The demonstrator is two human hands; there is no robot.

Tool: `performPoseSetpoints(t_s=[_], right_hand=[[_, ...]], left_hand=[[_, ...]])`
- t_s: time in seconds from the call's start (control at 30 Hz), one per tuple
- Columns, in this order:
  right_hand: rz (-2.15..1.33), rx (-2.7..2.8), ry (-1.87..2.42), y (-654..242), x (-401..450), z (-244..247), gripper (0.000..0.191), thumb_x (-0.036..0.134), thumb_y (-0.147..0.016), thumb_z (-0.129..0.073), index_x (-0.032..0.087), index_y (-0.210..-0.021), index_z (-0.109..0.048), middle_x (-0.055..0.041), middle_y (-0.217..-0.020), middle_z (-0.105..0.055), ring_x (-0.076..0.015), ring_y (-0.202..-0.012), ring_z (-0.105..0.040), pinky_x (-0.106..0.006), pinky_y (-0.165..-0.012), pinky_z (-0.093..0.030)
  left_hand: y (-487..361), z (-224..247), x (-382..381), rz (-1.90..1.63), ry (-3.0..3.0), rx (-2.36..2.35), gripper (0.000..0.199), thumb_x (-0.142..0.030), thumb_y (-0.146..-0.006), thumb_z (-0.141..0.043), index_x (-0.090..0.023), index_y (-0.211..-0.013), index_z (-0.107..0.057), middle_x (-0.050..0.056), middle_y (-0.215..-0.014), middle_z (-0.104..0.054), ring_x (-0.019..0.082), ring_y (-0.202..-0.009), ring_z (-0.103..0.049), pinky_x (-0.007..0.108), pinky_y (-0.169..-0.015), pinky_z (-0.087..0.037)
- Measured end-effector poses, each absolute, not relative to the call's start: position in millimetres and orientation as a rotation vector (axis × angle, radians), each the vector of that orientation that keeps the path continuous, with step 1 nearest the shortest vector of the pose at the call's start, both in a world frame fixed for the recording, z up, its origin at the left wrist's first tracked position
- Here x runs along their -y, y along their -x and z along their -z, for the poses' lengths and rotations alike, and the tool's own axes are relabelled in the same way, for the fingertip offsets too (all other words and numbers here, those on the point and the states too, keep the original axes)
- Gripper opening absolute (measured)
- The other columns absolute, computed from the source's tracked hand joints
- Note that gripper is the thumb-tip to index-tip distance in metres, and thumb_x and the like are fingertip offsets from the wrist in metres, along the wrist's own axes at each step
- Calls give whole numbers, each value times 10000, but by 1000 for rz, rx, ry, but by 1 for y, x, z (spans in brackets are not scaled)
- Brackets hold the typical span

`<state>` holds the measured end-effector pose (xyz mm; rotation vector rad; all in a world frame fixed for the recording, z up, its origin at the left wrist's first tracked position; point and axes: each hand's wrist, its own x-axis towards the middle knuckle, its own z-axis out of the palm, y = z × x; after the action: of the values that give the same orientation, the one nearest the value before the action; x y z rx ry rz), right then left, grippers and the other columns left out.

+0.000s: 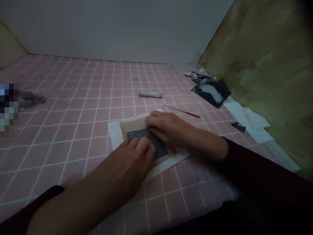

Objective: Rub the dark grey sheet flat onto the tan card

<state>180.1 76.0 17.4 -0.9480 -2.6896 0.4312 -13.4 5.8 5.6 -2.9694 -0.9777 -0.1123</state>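
Observation:
A dark grey rectangular sheet [160,147], which looks like sandpaper, lies on a beige sheet or board [133,124]. Under both is white paper [113,133] on the tablecloth. My left hand [138,151] is closed over the dark sheet, fingers curled. Something small and pale shows at its fingertips, too hidden to name. Across the far right part of the dark sheet lies my right hand [168,127], its fingers bent and pressed together. Whatever may be under those fingers is out of sight.
Beyond the paper are a thin red-handled tool [193,114], a grey bar [150,95] and a small ring [135,78]. A black sheet with white powder [212,91] and white papers [249,120] lie along the right wall. Tape-like rolls [28,96] sit at left.

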Motion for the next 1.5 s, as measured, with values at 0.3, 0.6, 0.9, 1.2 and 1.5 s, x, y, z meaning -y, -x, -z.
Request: performPoseSetpoints(t_s=[0.3, 0.6, 0.9, 1.2, 1.5], right_hand=[[-484, 2682, 919, -179, -76, -20, 115, 111, -900, -437, 166, -855, -527, -38, -866, -535, -144, -746, -479, -254, -675, -352], [-544, 2601, 873, -175, -75, -18, 72, 108, -865, -475, 178, -853, -488, -26, -840, -558, -144, -751, -484, -256, -698, -362], [-406, 2676, 1018, -178, -74, -21, 101, 129, -895, -457, 164, -847, -539, -45, -866, -557, -152, -756, -483, -267, -680, -340], [-421, 2650, 993, -178, -79, -15, 103, 125, -889, -458, 162, -846, -544, -56, -868, -565, -170, -797, -496, -290, -732, -368], [-433, 2661, 1013, -181, -81, -19, 96, 103, -854, -479, 175, -799, -513, -28, -811, -542, -160, -762, -482, -278, -704, -345]], left_hand=[[13, -7, -5, 73, 2974, 992, 233, -59, -846, -371, -154, -981, -536, 66, -883, -493, 209, -725, -463, 394, -635, -480], [14, -8, -5, 42, 3010, 1001, 253, -63, -858, -350, -157, -993, -541, 72, -910, -505, 233, -757, -481, 436, -656, -495], [12, -7, -5, 50, 2993, 990, 241, -65, -858, -361, -150, -978, -551, 77, -900, -507, 222, -750, -480, 412, -651, -489], [14, -7, -6, 33, 3011, 978, 210, -69, -857, -372, -167, -946, -535, 68, -893, -502, 222, -749, -471, 408, -647, -483], [13, -7, -7, 40, 2985, 950, 225, -78, -867, -361, -152, -973, -546, 78, -900, -509, 223, -743, -481, 403, -630, -489]])
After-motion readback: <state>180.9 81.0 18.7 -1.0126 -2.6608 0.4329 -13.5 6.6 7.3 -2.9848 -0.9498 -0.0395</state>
